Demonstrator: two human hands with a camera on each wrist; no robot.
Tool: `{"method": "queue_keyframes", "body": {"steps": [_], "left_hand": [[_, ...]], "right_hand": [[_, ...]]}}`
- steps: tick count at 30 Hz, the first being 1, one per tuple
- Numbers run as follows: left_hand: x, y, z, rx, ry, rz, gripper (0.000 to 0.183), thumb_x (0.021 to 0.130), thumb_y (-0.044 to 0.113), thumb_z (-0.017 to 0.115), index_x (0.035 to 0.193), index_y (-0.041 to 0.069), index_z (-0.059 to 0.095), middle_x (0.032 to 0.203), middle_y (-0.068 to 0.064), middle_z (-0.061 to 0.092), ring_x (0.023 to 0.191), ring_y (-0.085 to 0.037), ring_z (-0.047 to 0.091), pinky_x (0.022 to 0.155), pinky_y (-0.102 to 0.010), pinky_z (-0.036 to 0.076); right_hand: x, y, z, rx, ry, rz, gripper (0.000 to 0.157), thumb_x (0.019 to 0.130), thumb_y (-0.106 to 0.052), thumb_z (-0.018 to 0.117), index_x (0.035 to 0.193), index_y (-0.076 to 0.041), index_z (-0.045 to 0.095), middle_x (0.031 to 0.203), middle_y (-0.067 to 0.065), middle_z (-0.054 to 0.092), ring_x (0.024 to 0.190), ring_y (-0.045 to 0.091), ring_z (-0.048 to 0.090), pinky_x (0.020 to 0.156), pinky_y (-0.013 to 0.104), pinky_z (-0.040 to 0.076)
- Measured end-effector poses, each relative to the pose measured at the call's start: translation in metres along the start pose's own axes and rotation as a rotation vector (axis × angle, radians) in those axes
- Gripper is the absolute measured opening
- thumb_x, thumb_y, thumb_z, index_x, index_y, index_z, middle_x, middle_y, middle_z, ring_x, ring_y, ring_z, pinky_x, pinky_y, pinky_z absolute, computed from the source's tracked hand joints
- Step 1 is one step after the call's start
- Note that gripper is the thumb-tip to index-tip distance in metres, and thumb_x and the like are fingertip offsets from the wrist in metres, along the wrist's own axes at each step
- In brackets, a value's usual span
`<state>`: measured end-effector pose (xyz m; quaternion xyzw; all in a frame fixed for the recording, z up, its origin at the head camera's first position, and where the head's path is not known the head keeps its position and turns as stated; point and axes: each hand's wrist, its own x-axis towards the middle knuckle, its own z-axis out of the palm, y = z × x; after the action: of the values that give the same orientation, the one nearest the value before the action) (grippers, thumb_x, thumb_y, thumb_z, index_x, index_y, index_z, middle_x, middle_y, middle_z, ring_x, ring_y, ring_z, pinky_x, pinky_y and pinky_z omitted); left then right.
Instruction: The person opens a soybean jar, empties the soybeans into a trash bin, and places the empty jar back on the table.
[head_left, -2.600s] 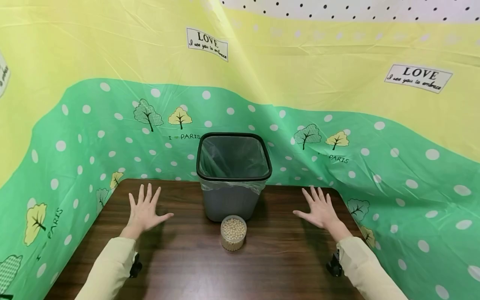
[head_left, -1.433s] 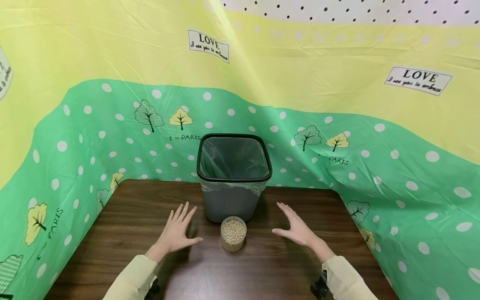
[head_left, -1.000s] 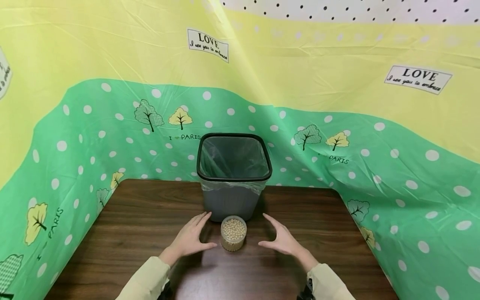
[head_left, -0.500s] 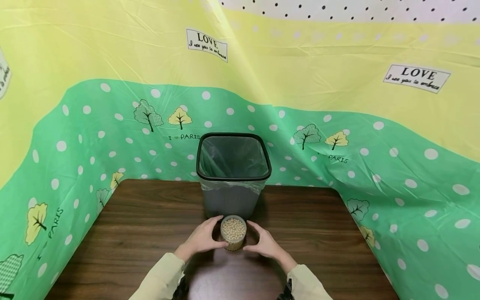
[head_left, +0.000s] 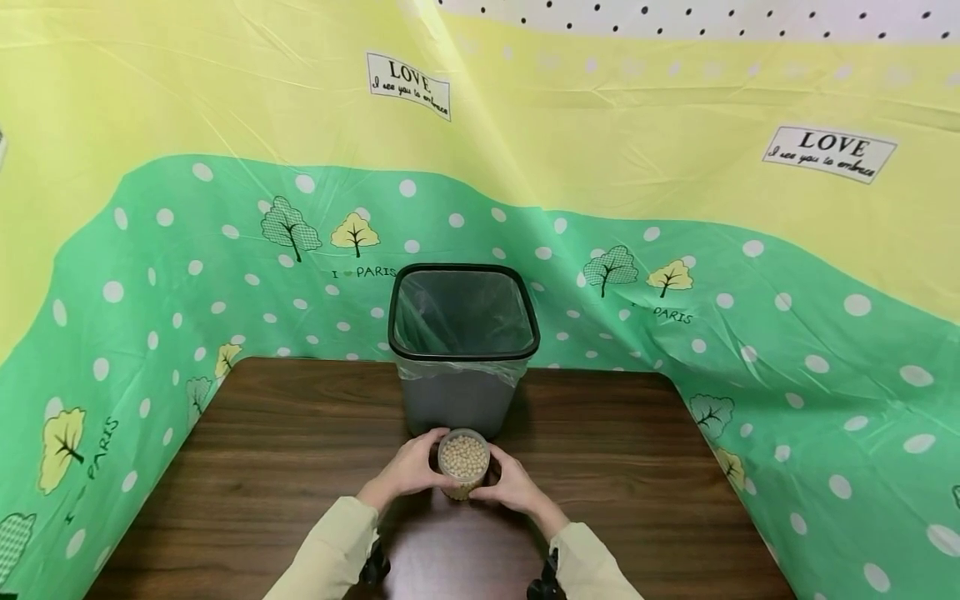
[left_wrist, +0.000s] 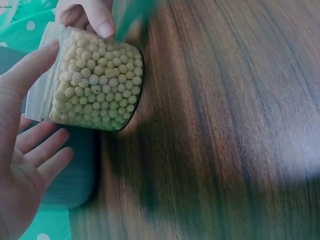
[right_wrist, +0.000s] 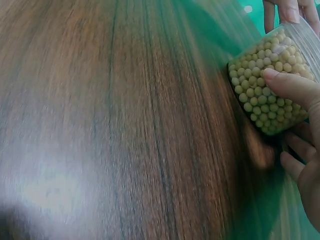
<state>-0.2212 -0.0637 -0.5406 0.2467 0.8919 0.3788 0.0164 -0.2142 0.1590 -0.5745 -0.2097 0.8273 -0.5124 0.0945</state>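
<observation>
A clear plastic jar [head_left: 463, 463] full of pale round beans stands upright in front of the waste bin [head_left: 456, 396]. My left hand [head_left: 409, 467] holds its left side; in the left wrist view the left thumb [left_wrist: 35, 65] lies at the jar's rim and the other fingers reach behind it. From the right, my right hand [head_left: 517, 486] holds the jar [right_wrist: 270, 82], its thumb [right_wrist: 290, 86] pressed against the wall over the beans. The fingers behind the jar are partly hidden. Whether the jar's base touches the table, I cannot tell.
The grey bin has a black rim [head_left: 463, 358] and a clear liner bag folded over it. It stands at the back of the dark wood table [head_left: 600, 450]. A green and yellow printed sheet [head_left: 637, 167] hangs behind and along both sides.
Both hands have come inward from the table's two sides to the jar and now hold it from left and right. The jar and bin stand where they stood.
</observation>
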Motion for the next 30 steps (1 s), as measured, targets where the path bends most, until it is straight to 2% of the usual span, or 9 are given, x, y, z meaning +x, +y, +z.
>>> {"method": "queue_keyframes", "body": {"steps": [3, 6, 9, 14, 18, 22, 25, 30], "left_hand": [[0.001, -0.001, 0.002, -0.044, -0.001, -0.009, 0.080, 0.063, 0.040, 0.081, 0.125, 0.003, 0.047, 0.114, -0.009, 0.058, 0.097, -0.020, 0.058, 0.080, -0.035, 0.048], [0.002, -0.002, 0.003, -0.111, 0.001, -0.019, 0.078, 0.062, 0.036, 0.083, 0.124, 0.003, 0.048, 0.113, -0.010, 0.058, 0.097, -0.021, 0.059, 0.080, -0.035, 0.048], [0.002, -0.003, 0.004, -0.203, 0.001, -0.030, 0.075, 0.062, 0.029, 0.084, 0.122, 0.001, 0.048, 0.112, -0.012, 0.058, 0.097, -0.024, 0.060, 0.078, -0.034, 0.050], [0.000, 0.000, 0.002, -0.359, -0.014, -0.044, 0.073, 0.062, 0.015, 0.084, 0.121, -0.002, 0.047, 0.115, -0.017, 0.054, 0.099, -0.029, 0.058, 0.077, -0.030, 0.052], [-0.003, 0.005, -0.005, -0.400, -0.013, -0.030, 0.073, 0.062, 0.014, 0.084, 0.122, -0.004, 0.046, 0.118, -0.019, 0.052, 0.101, -0.030, 0.057, 0.079, -0.028, 0.051], [-0.006, 0.014, -0.018, -0.457, -0.019, -0.014, 0.074, 0.063, 0.013, 0.084, 0.124, -0.003, 0.045, 0.121, -0.018, 0.050, 0.105, -0.031, 0.055, 0.080, -0.026, 0.050], [-0.008, 0.024, -0.031, -0.527, -0.022, 0.002, 0.074, 0.063, 0.009, 0.083, 0.125, -0.002, 0.045, 0.122, -0.019, 0.049, 0.107, -0.031, 0.054, 0.082, -0.026, 0.050], [-0.012, 0.039, -0.051, -0.673, -0.022, 0.080, 0.074, 0.065, 0.001, 0.080, 0.128, -0.006, 0.040, 0.122, -0.024, 0.047, 0.107, -0.035, 0.052, 0.083, -0.030, 0.050]], "right_hand": [[0.002, 0.002, 0.003, 0.078, -0.005, 0.001, 0.082, 0.067, -0.008, 0.080, 0.135, 0.000, 0.035, 0.131, 0.016, 0.045, 0.120, 0.029, 0.043, 0.095, 0.037, 0.039], [0.000, -0.011, 0.002, 0.156, -0.019, -0.012, 0.081, 0.068, 0.001, 0.077, 0.135, 0.005, 0.032, 0.130, 0.022, 0.043, 0.119, 0.035, 0.042, 0.093, 0.038, 0.041], [-0.003, -0.023, 0.000, 0.183, -0.026, -0.043, 0.080, 0.069, 0.004, 0.075, 0.135, 0.009, 0.030, 0.130, 0.026, 0.041, 0.119, 0.039, 0.041, 0.092, 0.038, 0.042], [-0.007, -0.033, 0.000, 0.108, -0.022, -0.102, 0.079, 0.070, 0.001, 0.076, 0.134, 0.010, 0.032, 0.130, 0.026, 0.042, 0.117, 0.039, 0.043, 0.091, 0.038, 0.043], [-0.010, -0.046, -0.004, 0.032, 0.003, -0.132, 0.078, 0.069, -0.003, 0.077, 0.134, 0.009, 0.034, 0.131, 0.024, 0.043, 0.118, 0.038, 0.043, 0.093, 0.051, 0.038], [-0.013, -0.066, -0.011, -0.034, 0.048, -0.177, 0.077, 0.068, -0.007, 0.079, 0.133, 0.006, 0.039, 0.131, 0.020, 0.046, 0.119, 0.036, 0.043, 0.094, 0.055, 0.035], [-0.014, -0.081, -0.016, -0.061, 0.081, -0.221, 0.076, 0.066, -0.008, 0.080, 0.131, 0.004, 0.043, 0.129, 0.018, 0.049, 0.117, 0.033, 0.046, 0.093, 0.052, 0.037], [-0.015, -0.105, -0.026, -0.057, 0.112, -0.291, 0.075, 0.065, -0.005, 0.081, 0.130, 0.005, 0.044, 0.126, 0.018, 0.051, 0.113, 0.027, 0.048, 0.090, 0.041, 0.044]]}}
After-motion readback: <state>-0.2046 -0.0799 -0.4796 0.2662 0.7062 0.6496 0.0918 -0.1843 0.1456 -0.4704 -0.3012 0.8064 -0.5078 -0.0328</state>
